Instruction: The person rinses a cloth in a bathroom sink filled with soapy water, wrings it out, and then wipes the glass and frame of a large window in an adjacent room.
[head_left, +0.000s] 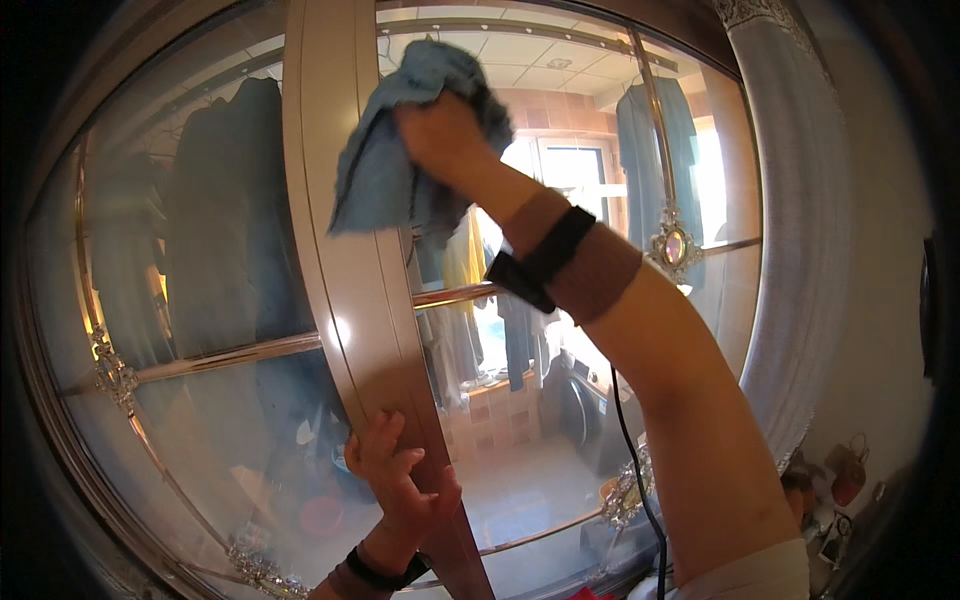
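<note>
My right hand (442, 139) grips a blue cloth (375, 180) high up, over the frame and glass of a sliding door. The cloth hangs in folds from the fist and covers part of the door's upright frame (345, 277). Lower down, my left hand (401, 476) rests against the same upright with its fingers spread and holds nothing. Glass panes (225, 420) with gold-coloured bars and crystal-like ornaments lie on both sides of the upright. Dark straps are around both wrists, and a black cable runs beside the right arm.
A grey curtain (787, 225) hangs at the right edge of the glass. Behind the panes are hanging clothes (656, 150), a window and a front-loading washing machine (589, 405). Several small objects lie at the lower right, near a red item (847, 480).
</note>
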